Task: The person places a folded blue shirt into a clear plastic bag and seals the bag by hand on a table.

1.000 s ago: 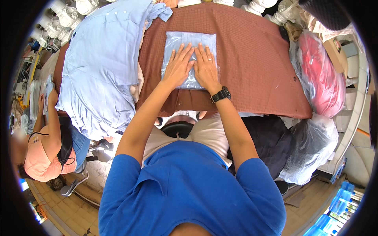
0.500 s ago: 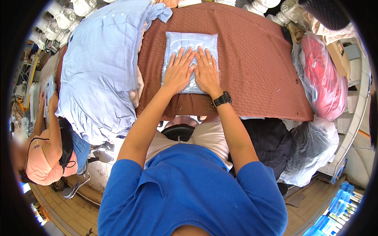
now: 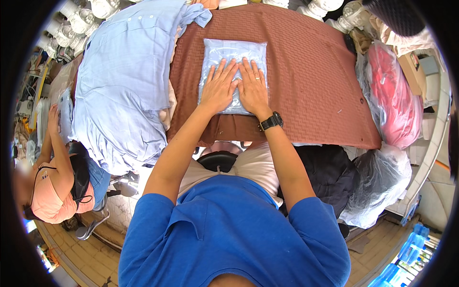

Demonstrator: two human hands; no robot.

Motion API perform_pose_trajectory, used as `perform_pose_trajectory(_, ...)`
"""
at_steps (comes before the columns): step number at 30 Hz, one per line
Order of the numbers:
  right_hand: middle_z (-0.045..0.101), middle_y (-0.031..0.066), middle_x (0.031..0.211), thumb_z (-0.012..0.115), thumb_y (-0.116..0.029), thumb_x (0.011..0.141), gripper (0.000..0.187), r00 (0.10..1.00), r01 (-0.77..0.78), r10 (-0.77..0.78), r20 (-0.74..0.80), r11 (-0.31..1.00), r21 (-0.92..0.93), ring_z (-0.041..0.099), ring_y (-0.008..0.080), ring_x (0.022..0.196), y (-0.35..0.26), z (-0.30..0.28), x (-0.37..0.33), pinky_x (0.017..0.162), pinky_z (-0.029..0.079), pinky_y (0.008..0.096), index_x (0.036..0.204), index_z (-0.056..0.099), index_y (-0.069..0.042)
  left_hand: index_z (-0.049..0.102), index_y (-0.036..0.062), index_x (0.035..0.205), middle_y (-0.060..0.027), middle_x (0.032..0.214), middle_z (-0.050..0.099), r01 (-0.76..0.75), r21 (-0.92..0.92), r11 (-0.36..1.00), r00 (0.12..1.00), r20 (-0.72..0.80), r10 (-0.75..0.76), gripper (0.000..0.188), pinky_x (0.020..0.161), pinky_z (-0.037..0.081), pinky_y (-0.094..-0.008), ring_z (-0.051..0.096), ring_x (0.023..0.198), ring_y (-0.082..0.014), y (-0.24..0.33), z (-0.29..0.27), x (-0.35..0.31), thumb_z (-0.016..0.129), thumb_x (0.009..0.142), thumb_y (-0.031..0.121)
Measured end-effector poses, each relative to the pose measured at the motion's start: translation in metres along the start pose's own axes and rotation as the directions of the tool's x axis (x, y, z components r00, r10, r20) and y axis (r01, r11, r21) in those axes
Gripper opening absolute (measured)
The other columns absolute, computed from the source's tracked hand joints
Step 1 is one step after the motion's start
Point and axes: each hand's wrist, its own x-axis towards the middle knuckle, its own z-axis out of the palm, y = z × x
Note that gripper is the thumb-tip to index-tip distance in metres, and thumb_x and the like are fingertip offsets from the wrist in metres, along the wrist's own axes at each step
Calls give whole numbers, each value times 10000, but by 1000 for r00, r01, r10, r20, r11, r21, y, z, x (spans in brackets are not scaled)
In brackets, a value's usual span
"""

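Observation:
A folded light blue garment in a clear plastic bag (image 3: 234,49) lies flat on the brown cloth-covered table (image 3: 311,81). My left hand (image 3: 220,90) rests flat on the left half of this package, fingers stretched toward its far end. Beside it, my right hand (image 3: 252,91) presses flat on the right half. Both hands are open, palms down, with the thumbs almost touching. A black watch (image 3: 271,121) is on my right wrist. The package's middle and part of its near edge are hidden under my hands.
Light blue shirts (image 3: 124,81) lie piled at the table's left. On the right are a plastic-wrapped red bundle (image 3: 394,95), a black bundle (image 3: 322,177) and a clear plastic bag (image 3: 375,186). Another person (image 3: 60,182) sits at far left, hands on a bagged item. White balusters (image 3: 81,19) line the back.
My hands stay flat on the package, which shows almost no shift. At the far left, the other person's arm has moved up along the bagged item.

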Motion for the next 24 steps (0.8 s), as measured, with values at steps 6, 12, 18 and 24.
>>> perform_pose_trajectory(6, 292, 116, 1662, 453, -224, 1024, 536, 1000, 0, 0, 1, 1000, 16, 224, 339, 1545, 1, 1, 0, 1248, 197, 515, 1524, 423, -35, 386, 109, 1563, -48, 1654, 331, 9, -13, 1000, 1000, 13, -9, 513, 1260, 139, -492, 228, 1551, -284, 0, 0, 0, 395, 1080, 282)
perform_pose_trajectory(12, 295, 108, 1662, 451, -228, 1027, 539, 1000, -5, 5, 6, 1000, 10, 229, 327, 1545, 1, 1, 0, 1250, 197, 504, 1530, 416, -39, 394, 111, 1559, -46, 1649, 341, 24, -17, 1000, 1000, 21, -23, 509, 1260, 143, -487, 238, 1548, -284, 1, 0, 0, 393, 1080, 283)
perform_pose_trajectory(18, 312, 104, 1656, 449, -234, 1025, 543, 1000, -12, 11, 10, 1000, 28, 241, 322, 1542, 2, 1, 0, 1254, 190, 496, 1536, 413, -53, 404, 107, 1552, -47, 1645, 350, 34, -30, 999, 999, 29, -33, 508, 1258, 146, -488, 247, 1544, -286, 1, 0, 1, 405, 1076, 284)
perform_pose_trajectory(24, 320, 100, 1653, 444, -240, 1026, 542, 1000, -15, 15, 7, 999, 29, 251, 321, 1537, 2, 3, 0, 1253, 193, 495, 1533, 416, -52, 399, 100, 1551, -54, 1643, 353, 26, -24, 999, 999, 24, -26, 515, 1256, 152, -494, 252, 1543, -292, -1, 2, 0, 424, 1070, 280)
